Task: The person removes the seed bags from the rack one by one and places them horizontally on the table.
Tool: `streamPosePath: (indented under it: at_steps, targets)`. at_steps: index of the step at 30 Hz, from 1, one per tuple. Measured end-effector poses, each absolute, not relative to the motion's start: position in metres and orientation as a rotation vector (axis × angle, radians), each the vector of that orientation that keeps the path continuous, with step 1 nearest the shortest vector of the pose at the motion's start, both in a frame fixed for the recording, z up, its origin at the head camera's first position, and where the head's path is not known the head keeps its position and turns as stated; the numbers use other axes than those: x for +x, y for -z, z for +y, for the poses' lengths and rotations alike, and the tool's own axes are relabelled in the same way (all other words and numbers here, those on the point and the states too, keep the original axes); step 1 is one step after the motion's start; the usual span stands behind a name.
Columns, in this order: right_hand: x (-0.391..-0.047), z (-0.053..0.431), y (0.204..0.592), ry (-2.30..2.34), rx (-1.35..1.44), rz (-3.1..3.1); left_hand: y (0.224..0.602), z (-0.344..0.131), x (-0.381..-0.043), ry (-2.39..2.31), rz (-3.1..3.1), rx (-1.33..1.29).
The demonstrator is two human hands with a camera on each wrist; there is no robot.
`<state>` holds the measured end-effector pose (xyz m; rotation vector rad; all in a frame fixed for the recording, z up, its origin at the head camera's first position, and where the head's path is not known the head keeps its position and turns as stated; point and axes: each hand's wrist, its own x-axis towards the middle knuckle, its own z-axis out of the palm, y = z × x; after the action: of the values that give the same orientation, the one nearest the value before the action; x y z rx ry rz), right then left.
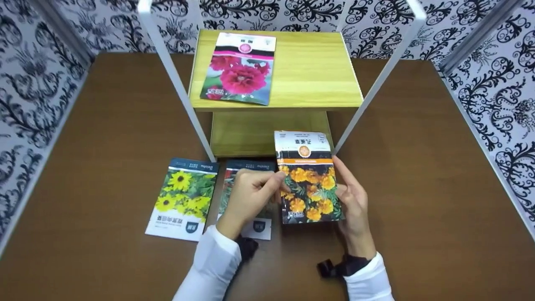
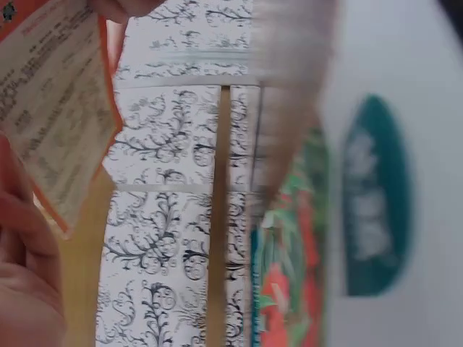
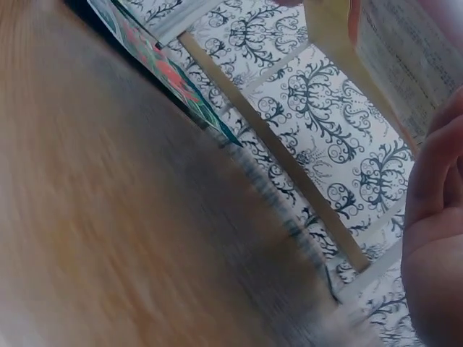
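Note:
A flower seed packet (image 1: 311,177) with orange marigolds on its front is raised above the table, its picture facing up. My right hand (image 1: 354,205) holds it by the right edge, with some fingers hidden behind it. At the packet's left edge, my left hand (image 1: 253,192) pinches it between thumb and curled fingers. The printed pale back of this packet (image 2: 54,108) shows in the left wrist view. Under my left hand lies a second packet (image 1: 250,165) with a dark top band, partly covered. A yellow-flower packet (image 1: 184,198) lies to its left.
Just ahead stands a two-level shelf with a yellow wooden top board (image 1: 313,71) and white slanting posts (image 1: 177,83). A pink-flower packet (image 1: 240,69) lies on the top board, at its left. The brown table (image 1: 83,188) is bounded by patterned panels (image 1: 33,83).

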<state>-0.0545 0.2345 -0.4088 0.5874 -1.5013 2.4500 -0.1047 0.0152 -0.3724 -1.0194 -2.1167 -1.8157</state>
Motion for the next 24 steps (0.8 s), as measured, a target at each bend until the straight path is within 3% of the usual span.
streamPosePath:
  at_steps: [7, 15, 24]
  targets:
    - [-0.057, 0.233, 0.406, -2.378, 0.486, -1.611, 0.367, 0.019, -0.101, 1.778, -2.175, -0.880]
    - [-0.052, 0.229, 0.407, -2.414, 0.408, -1.582, 0.357, 0.026, -0.098, 1.488, -2.311, -0.917]
    - [-0.041, 0.228, 0.403, -2.347, 0.419, -1.621, 0.361, 0.024, -0.099, 1.468, -2.327, -0.929]
